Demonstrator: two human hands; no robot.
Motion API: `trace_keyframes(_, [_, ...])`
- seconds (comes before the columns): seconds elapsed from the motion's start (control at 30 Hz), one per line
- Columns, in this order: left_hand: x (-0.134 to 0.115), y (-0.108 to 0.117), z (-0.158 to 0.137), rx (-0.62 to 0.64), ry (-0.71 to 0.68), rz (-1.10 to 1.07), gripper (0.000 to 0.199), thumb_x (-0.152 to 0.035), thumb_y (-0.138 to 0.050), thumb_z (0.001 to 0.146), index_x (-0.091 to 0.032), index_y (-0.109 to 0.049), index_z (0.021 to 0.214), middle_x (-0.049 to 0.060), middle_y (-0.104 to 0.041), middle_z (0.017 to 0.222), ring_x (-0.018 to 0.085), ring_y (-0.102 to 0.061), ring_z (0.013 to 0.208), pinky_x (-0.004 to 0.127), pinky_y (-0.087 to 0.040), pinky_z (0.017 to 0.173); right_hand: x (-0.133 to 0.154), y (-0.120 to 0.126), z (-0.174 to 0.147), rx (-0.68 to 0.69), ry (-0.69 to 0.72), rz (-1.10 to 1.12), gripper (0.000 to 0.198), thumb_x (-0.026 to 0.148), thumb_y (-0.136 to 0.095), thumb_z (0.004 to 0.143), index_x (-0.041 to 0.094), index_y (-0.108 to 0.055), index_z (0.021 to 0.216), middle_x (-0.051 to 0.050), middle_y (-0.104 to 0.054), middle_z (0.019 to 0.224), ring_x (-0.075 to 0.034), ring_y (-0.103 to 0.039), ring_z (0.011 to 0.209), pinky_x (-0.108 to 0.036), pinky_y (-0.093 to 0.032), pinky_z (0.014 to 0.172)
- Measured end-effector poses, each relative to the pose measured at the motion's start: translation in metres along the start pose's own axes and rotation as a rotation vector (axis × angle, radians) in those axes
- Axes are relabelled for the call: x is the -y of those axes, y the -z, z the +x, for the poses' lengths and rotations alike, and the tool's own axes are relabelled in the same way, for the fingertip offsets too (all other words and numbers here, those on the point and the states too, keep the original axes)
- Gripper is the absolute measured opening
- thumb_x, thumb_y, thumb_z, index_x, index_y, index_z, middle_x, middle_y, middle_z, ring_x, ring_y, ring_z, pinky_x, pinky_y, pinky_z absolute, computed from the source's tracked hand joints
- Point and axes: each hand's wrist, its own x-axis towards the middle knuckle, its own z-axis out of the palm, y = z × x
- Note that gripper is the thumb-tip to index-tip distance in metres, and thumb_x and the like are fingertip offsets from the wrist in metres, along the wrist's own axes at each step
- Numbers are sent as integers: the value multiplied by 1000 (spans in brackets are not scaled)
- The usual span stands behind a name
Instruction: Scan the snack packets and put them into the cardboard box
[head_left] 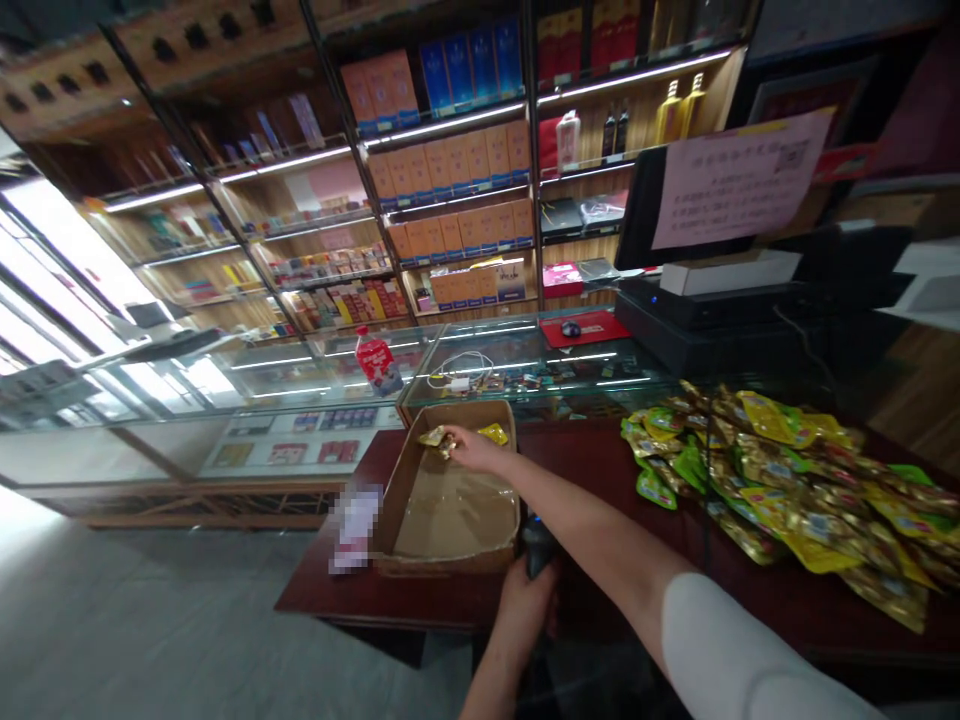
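My right hand [478, 450] reaches over a shallow cardboard box [391, 480], fingers closed on a small gold snack packet [433, 437] near the box's far left corner. Close by inside the box lies a yellow packet [493, 433], partly behind my hand. Below, at the table's front edge, my left hand [527, 597] is wrapped round the handle of a black barcode scanner [536, 545]; its lower part is hidden by the hand. To the right, a large pile of gold, yellow and green snack packets [787, 480] spreads over the dark red table [585, 470].
A blurred pale item [356, 528] lies left of the box. Behind stands a glass counter [315, 350] with a red bottle [377, 360], a white cable [459, 375] and a mouse [571, 328]. A monitor [645, 210] with a paper sheet stands at the right.
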Motion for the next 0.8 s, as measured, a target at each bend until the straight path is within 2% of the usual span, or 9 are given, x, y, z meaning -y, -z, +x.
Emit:
trace_keyframes(0.07, [-1, 1, 0, 1, -8, 5, 40, -58, -67, 74, -21, -52, 73, -8, -48, 42, 10, -41, 28, 21, -33, 29, -6, 22, -21, -44, 36, -43, 39, 15, -64, 79, 25, -70, 116, -2, -73, 114, -20, -69, 99, -33, -51, 95])
trace_keyframes(0.17, [-3, 2, -1, 3, -17, 0, 43, -60, -69, 71, -21, -52, 74, -9, -48, 44, 9, -41, 29, 20, -32, 29, -34, 74, -83, -212, 32, -180, 38, 17, -54, 85, 24, -68, 121, -7, -67, 128, -23, -60, 118, -38, -41, 108])
trace_keyframes(0.2, [-3, 1, -1, 5, -17, -1, 43, -60, -70, 71, -21, -52, 76, -9, -48, 44, 9, -41, 29, 20, -31, 29, -48, 91, -109, -332, 10, -358, 40, 20, -51, 87, 23, -66, 124, -8, -66, 129, -24, -59, 120, -40, -40, 109])
trace_keyframes(0.27, [-4, 0, -2, 18, -15, 0, 44, -60, -70, 71, -21, -53, 78, -9, -48, 44, 9, -41, 28, 20, -31, 29, -79, 120, -161, -573, -147, -710, 43, 22, -50, 88, 17, -62, 129, -16, -63, 131, -32, -54, 126, -52, -34, 111])
trace_keyframes(0.33, [-4, -1, -3, 35, -25, 9, 43, -60, -69, 72, -21, -53, 79, -10, -48, 44, 9, -41, 28, 19, -30, 29, -106, 135, -205, -674, -244, -962, 50, 29, -53, 88, 9, -56, 134, -25, -57, 138, -40, -42, 136, -64, -22, 112])
trace_keyframes(0.43, [-6, -2, -4, 41, -53, 22, 43, -60, -70, 72, -21, -53, 77, -9, -48, 44, 9, -41, 28, 19, -30, 29, -129, 130, -245, -624, -236, -1113, 56, 35, -50, 91, 4, -51, 138, -27, -53, 141, -41, -34, 141, -70, -5, 114])
trace_keyframes(0.53, [-6, -2, -4, 13, -48, 23, 46, -62, -71, 69, -21, -53, 75, -9, -49, 45, 9, -42, 29, 19, -32, 30, -132, 109, -262, -535, -159, -1060, 54, 35, -45, 94, 11, -47, 143, -22, -52, 145, -37, -35, 143, -70, 2, 114])
trace_keyframes(0.7, [-5, -2, -3, -21, -24, 16, 49, -65, -72, 67, -21, -54, 76, -9, -48, 43, 9, -42, 29, 19, -31, 29, -124, 83, -274, -514, -87, -934, 45, 36, -45, 96, 23, -53, 138, -15, -58, 141, -35, -45, 135, -71, 3, 112])
trace_keyframes(0.8, [-5, -2, -2, -15, -28, 22, 47, -62, -73, 69, -20, -54, 76, -9, -50, 45, 9, -43, 30, 19, -31, 30, -120, 88, -271, -531, -90, -922, 36, 35, -43, 98, 25, -60, 128, -13, -63, 133, -30, -54, 124, -65, -9, 114])
